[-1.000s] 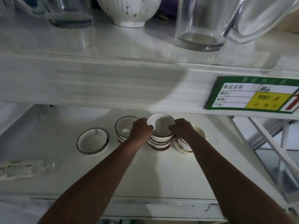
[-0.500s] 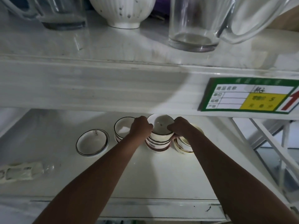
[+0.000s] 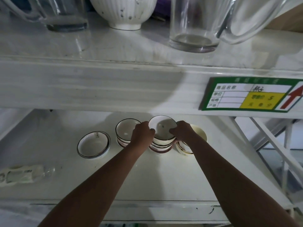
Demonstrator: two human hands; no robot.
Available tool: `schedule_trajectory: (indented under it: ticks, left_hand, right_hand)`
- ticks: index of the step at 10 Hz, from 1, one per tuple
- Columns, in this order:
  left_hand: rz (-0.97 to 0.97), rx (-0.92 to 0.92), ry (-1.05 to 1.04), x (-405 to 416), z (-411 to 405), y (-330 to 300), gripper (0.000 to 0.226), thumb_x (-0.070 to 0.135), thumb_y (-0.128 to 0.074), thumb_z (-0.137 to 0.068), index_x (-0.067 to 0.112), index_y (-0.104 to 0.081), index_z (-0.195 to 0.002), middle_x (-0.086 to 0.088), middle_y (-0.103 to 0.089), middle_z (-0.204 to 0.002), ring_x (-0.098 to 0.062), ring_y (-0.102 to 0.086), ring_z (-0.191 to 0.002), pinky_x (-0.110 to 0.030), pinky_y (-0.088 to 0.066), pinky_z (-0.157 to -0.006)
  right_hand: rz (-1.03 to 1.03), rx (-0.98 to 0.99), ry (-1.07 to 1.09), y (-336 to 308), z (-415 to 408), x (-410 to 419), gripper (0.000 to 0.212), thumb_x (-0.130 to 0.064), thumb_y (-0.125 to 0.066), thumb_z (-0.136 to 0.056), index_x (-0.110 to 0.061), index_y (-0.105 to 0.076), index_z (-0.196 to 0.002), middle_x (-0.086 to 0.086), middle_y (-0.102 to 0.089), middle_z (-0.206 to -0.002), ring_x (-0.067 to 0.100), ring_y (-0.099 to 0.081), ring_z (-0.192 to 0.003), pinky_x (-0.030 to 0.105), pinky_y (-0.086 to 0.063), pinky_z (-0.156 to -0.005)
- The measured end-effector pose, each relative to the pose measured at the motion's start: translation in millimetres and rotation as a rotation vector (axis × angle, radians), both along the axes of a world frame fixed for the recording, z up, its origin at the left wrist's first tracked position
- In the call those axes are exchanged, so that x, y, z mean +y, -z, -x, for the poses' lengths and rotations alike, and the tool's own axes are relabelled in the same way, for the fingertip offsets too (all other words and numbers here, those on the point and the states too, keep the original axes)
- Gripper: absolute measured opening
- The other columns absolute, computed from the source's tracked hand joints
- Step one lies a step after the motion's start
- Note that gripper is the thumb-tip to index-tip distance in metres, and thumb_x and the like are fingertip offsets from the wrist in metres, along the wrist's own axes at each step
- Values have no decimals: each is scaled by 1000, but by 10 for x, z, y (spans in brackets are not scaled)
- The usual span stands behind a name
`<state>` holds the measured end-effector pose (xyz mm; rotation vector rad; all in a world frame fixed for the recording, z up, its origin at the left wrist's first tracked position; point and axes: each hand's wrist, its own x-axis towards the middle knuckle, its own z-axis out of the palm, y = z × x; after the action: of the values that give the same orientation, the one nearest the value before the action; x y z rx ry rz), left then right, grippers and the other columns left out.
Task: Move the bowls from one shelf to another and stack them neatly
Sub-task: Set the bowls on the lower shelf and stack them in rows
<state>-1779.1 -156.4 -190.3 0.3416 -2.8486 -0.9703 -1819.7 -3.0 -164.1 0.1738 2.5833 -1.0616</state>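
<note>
Centre stack: you have the middle stack of bowls [image 3: 161, 141] on the lower shelf [image 3: 164, 174], several small dark-rimmed ceramic bowls nested one in another, and its top bowl [image 3: 162, 127] sits between your two hands.
Left hand: your left hand [image 3: 143, 132] is curled against the left side of that top bowl, fingers wrapped at the rim.
Right hand: your right hand [image 3: 182, 131] grips the opposite side, thumb at the rim edge (whether the fingers reach under the bowl or onto the ones below, the view does not show).
Neighbours: a second stack [image 3: 125, 132] stands just beside your left hand; a cream bowl stack [image 3: 192, 140] sits just beside and partly behind your right wrist; a single shallow bowl [image 3: 93, 145] lies apart to the left.
Handling: expect glazed ceramic that is stiff, smooth and likely slippery, and brittle if knocked. A stack will probably feel heavy for its size, and nested bowls can slide or rattle if tilted.
Where to hold: take the sides low, under the bottom bowl if you mean to lift the whole stack, and keep it level; rim pinches suit one bowl only.
Watch: the upper shelf edge [image 3: 114, 89] hangs close above (with a price label [image 3: 250, 95] on it), so draw the bowls outwards before raising them.
</note>
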Motion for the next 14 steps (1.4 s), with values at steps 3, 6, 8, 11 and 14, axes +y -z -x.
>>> schedule_trajectory:
  ticks: [3, 6, 8, 11, 14]
  left_hand:
    - [-50, -40, 19, -56, -4, -30, 20, 20, -51, -84, 5, -60, -92, -18, -66, -98, -36, -59, -94, -30, -38, -71]
    - [-219, -96, 46, -181, 106, 22, 35, 30, -41, -64, 4, -60, -77, -23, -67, -74, -39, -69, -69, -48, -58, -66]
    - [-246, -120, 58, -182, 85, -10, 32, 35, -39, -72, 8, -55, -69, -24, -67, -71, -40, -67, -67, -47, -58, -67]
    - [-227, 19, -106, -643, -156, -258, 31, 33, -45, -84, 12, -55, -63, -20, -70, -77, -38, -67, -74, -41, -57, -72]
    - [-69, -155, -673, -1852, -712, 318, 64, 41, -69, -78, 3, -43, -122, -22, -50, -123, -44, -51, -113, -48, -47, -91]
  right_hand:
    - [-14, -21, -10, -47, -20, 31, 12, -16, -58, -90, -5, -59, -93, 13, -65, -87, 24, -65, -66, 23, -54, -49]
    - [32, 153, 2, -67, -45, 115, 24, -12, -55, -81, -19, -72, -95, 1, -62, -56, 7, -52, -29, 14, -44, -39]
    - [55, 177, 12, -59, -33, 129, 24, -5, -56, -79, -5, -71, -98, 4, -57, -55, 6, -47, -25, 11, -41, -36]
    - [-104, 397, -2, -100, 27, -3, 32, -33, -58, -92, -17, -59, -119, -3, -61, -119, 13, -55, -108, 12, -33, -81]
    - [-5, 650, -231, -278, -579, -1116, 43, -39, -43, -89, -7, -68, -102, 14, -68, -92, 19, -67, -87, 27, -51, -78]
